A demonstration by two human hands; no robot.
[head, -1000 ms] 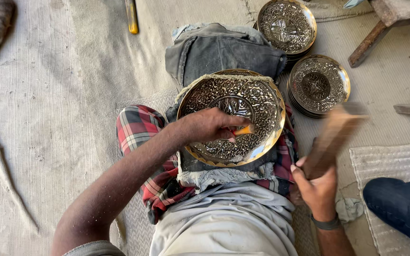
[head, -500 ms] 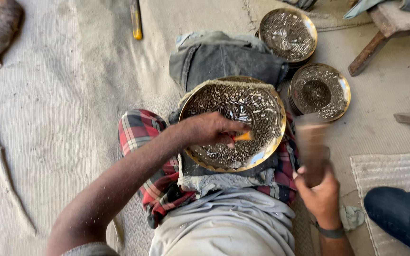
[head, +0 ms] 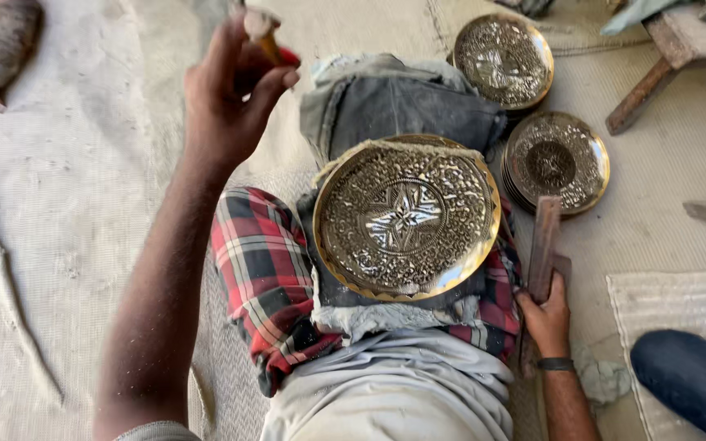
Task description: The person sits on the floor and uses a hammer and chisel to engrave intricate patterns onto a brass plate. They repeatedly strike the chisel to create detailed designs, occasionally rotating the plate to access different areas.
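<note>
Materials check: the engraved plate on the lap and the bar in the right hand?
Engraved plate: looks like brass, with a polished golden rim that glints and a chased floral relief, darker in the recesses. Bar in the right hand: likely wood, matte brown and flat-sided with a worn surface; grain is unclear.

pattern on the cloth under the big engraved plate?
Red, white and dark plaid cloth under the brass plate; clearest in the head view.

Left hand raised high on an outstretched bare forearm, fingers pinched closed around a small tool, up and left of the engraved brass plate. Right hand, wristband on, clenched just beside the plate's lower right edge.
</note>
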